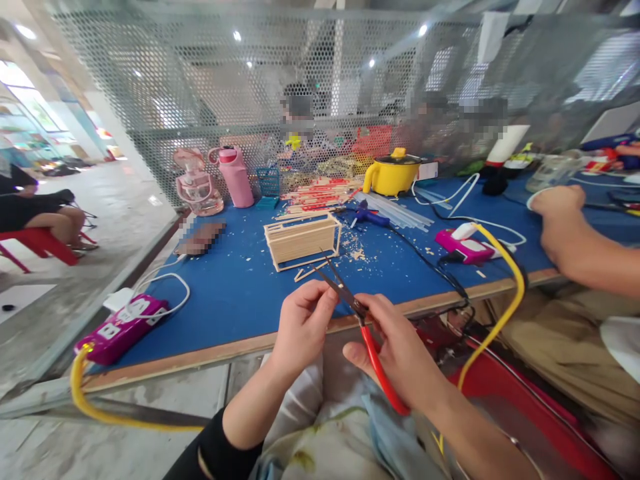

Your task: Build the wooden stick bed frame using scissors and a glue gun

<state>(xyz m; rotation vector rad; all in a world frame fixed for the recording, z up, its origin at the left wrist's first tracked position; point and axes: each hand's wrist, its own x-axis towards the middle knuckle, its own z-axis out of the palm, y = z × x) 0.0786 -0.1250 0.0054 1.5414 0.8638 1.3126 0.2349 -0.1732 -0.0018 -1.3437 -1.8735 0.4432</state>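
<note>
Red-handled scissors [373,353] are in my right hand [400,347], their dark blades apart and pointing up and left. My left hand [303,327] is pinched beside the blades; a small pale piece shows near its fingertips, too small to name. Beyond the hands, a box-like frame of thin wooden sticks [303,241] stands on the blue table [225,300]. Thin bent sticks [311,272] lie just in front of it. A blue glue gun [369,215] rests to the frame's right, among pale wood scraps [357,255].
Behind are a stick pile [325,193], clear glue sticks [400,212], a yellow pot [395,175] and a pink bottle [236,177]. Purple power strips lie left [123,330] and right [463,247], with yellow cables. Another person's arm [580,243] reaches in at right.
</note>
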